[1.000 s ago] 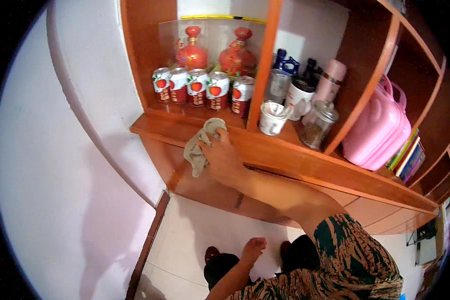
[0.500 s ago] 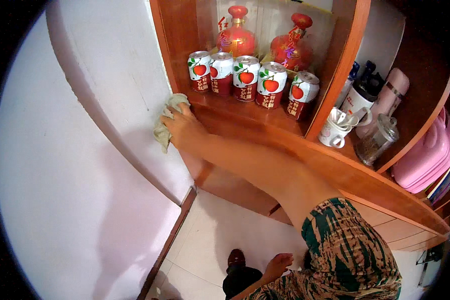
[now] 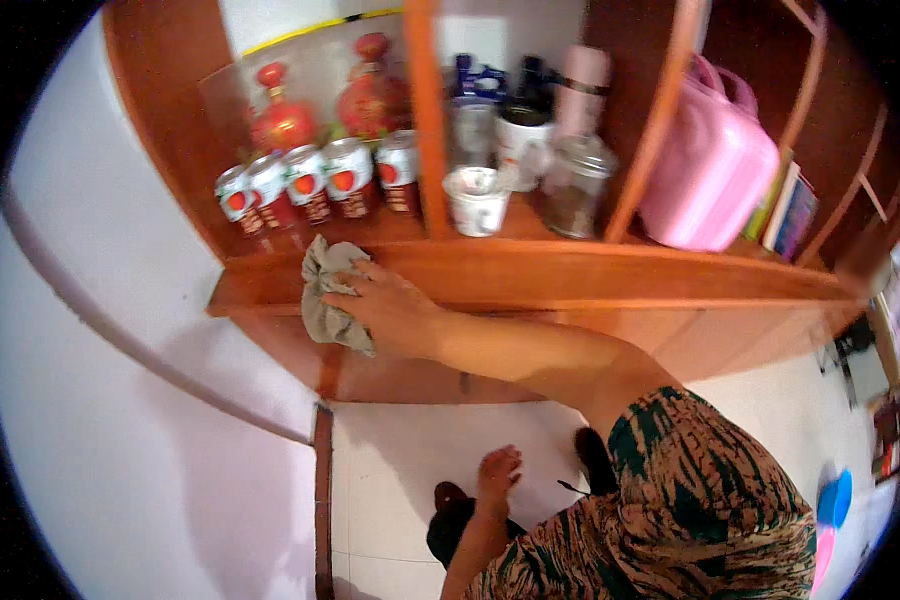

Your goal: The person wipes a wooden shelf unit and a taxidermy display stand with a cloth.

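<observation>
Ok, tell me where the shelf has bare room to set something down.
Bare wood runs along the shelf's front lip, from the right hand with its rag across to below the pink bag. The left end, before the cans, is also free. Behind, it is crowded: cans, red bottles, cup, jar.

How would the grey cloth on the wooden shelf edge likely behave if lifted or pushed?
The grey cloth looks crumpled and droops over the shelf edge, so it is probably floppy and light. Under the right hand, it would likely slide rather than roll.
</observation>
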`<state>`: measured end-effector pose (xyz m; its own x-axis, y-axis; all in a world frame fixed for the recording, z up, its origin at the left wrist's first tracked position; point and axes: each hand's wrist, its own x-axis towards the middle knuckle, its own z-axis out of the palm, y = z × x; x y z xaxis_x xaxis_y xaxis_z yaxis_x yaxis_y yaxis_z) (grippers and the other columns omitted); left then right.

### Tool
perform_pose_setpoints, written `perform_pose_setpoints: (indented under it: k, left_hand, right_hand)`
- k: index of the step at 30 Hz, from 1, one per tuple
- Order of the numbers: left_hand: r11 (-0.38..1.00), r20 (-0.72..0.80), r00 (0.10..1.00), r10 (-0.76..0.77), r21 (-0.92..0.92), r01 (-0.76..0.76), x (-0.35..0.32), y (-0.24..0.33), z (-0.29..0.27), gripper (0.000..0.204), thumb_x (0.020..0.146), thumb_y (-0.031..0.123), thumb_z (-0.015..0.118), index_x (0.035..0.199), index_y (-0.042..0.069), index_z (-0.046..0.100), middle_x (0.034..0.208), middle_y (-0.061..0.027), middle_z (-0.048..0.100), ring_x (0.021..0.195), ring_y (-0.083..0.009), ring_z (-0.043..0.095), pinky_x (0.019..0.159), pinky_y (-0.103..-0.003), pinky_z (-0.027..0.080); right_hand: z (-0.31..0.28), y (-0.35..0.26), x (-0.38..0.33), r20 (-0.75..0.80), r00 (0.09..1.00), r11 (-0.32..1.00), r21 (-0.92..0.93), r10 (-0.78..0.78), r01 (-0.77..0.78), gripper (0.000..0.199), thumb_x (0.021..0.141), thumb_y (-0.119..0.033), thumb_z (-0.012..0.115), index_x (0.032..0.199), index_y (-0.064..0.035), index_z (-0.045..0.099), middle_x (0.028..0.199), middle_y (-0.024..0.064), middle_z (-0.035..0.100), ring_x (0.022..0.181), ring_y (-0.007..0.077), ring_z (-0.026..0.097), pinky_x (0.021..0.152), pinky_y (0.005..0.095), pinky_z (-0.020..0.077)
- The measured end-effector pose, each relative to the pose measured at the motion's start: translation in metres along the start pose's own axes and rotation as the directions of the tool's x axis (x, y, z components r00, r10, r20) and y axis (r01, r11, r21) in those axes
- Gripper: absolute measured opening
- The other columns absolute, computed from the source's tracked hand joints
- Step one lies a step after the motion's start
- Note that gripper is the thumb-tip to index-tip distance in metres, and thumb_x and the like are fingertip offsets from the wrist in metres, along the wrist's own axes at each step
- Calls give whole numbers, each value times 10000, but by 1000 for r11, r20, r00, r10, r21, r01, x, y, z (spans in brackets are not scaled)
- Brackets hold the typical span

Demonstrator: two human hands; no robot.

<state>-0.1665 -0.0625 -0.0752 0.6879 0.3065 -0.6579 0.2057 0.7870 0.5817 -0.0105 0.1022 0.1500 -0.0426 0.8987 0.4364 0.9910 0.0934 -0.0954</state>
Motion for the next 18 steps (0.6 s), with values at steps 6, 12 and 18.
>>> perform_pose_setpoints:
  k: [6,12,18]
  left_hand:
    - [993,-49,994,93,81,-89,13,0,-7,415,866,252,629,1223,51,563,1102,-79,619,990,-207,584,810,-355,494]
    - [989,-49,989,138,67,-134,-1,10,-2,438,872,267,637,1240,50,540,1108,-95,615,1033,-228,584,839,-353,493]
    - [873,-89,880,467,206,-443,-5,9,6,372,886,187,629,1216,39,541,1108,-113,610,1005,-216,592,843,-345,496]
  right_hand:
    - [-84,37,-153,-23,967,959,-123,254,-255,653,728,-55,670,1344,-179,495,1428,140,435,1343,352,358,1121,419,302]
    - [-161,64,-294,-129,877,853,-208,462,-480,647,695,-8,664,1306,-177,535,1387,167,471,1306,376,401,1092,431,345]
    - [-201,104,-387,-302,832,828,-181,466,-530,589,685,0,656,1250,-144,575,1308,135,545,1256,376,441,1043,444,383]
